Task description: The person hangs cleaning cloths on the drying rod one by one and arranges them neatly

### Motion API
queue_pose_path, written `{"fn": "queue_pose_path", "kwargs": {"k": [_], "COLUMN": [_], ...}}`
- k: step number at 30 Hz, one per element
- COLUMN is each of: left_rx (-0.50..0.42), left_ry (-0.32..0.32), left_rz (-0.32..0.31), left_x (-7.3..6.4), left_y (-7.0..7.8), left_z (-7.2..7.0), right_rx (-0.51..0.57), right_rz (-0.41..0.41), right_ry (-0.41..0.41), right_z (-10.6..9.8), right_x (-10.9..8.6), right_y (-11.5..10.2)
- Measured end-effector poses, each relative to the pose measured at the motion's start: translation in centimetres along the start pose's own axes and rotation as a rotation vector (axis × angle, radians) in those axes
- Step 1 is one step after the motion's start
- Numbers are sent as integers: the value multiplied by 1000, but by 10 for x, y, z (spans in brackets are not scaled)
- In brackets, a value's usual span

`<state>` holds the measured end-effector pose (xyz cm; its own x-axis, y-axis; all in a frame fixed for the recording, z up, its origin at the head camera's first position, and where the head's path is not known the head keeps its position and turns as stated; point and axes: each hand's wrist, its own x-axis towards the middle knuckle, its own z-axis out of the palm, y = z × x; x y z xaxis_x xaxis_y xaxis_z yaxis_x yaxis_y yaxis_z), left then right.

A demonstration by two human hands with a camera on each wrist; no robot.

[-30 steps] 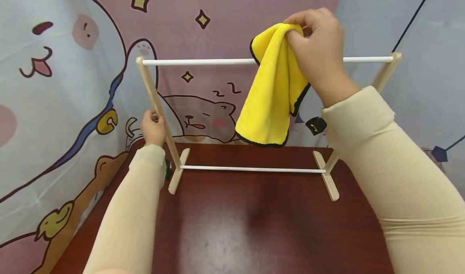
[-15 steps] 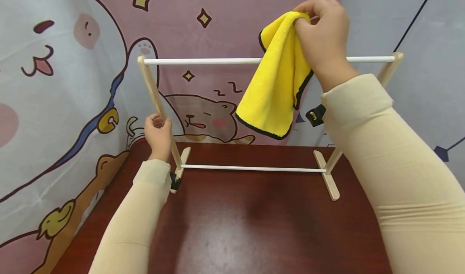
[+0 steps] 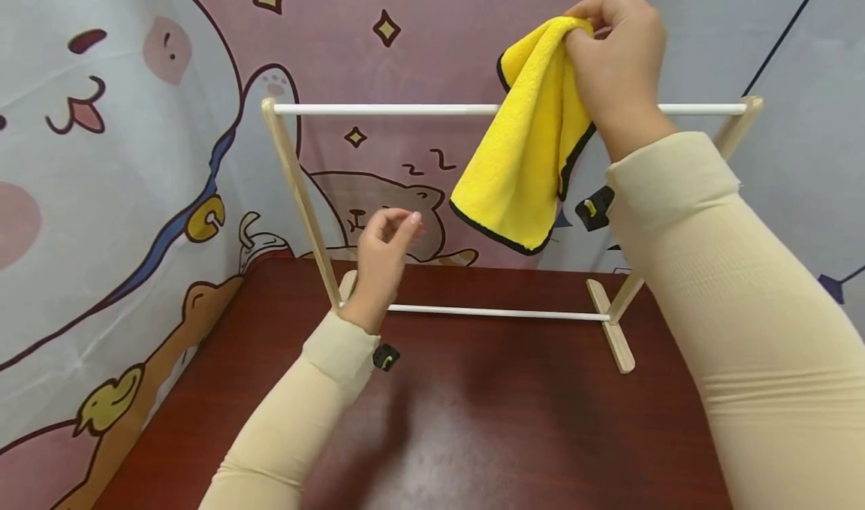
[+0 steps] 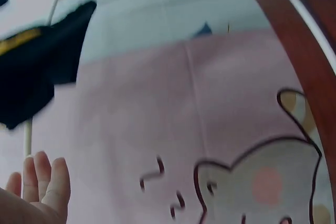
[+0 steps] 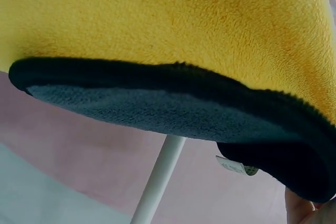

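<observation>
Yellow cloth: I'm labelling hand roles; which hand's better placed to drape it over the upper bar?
Likely the right hand: it pinches the cloth, which visually overlaps the upper bar; the left hand is lower, empty.

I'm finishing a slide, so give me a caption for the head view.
Right hand holds a yellow cloth in front of the upper bar of a rack, left hand empty.

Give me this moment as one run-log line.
left hand: holding nothing | right hand: pinching yellow cloth | yellow cloth: hanging, hiding part of white upper bar in head view
</observation>
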<state>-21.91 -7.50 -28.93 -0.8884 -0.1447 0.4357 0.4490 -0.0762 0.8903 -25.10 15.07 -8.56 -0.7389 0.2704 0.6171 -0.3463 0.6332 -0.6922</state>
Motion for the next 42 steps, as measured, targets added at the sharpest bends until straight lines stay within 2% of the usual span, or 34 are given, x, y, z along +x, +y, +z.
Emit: {"fn": "queue_pose_path", "kwargs": {"k": [3, 7, 11, 14, 19, 25, 28, 31, 34, 38, 42], "left_rx": [18, 9, -17, -21, -9, -58, -78, -66, -30, 11, 6], "left_ry": [-79, -127, -126, -99, -50, 15, 49, 67, 58, 17, -24], "left_rz": [-29, -77, -73, -26, 70, 114, 157, 186, 179, 110, 42], "left_x": [-8, -15, -18, -18, -9, 11, 22, 34, 47, 65, 82], "left_y": [1, 4, 9, 13, 21, 35, 41, 50, 61, 77, 90], "left_z": [19, 43, 60, 65, 62, 51, 45, 39, 31, 23, 19], "right_rx": [0, 3, 20, 35, 62, 62, 40, 26, 18, -12, -41], "right_rz": [5, 17, 32, 42, 70, 73, 58, 46, 34, 24, 46], "right_ry": [2, 0, 5, 12, 13, 17, 15, 3, -15, -46, -64], "right_z": [1, 2, 2, 1, -1, -3, -4, -5, -7, -12, -17], "right_x": [2, 4, 5, 5, 5, 7, 7, 7, 8, 11, 14], "right_y": [2, 5, 7, 7, 9, 13, 15, 19, 24, 28, 31]}}
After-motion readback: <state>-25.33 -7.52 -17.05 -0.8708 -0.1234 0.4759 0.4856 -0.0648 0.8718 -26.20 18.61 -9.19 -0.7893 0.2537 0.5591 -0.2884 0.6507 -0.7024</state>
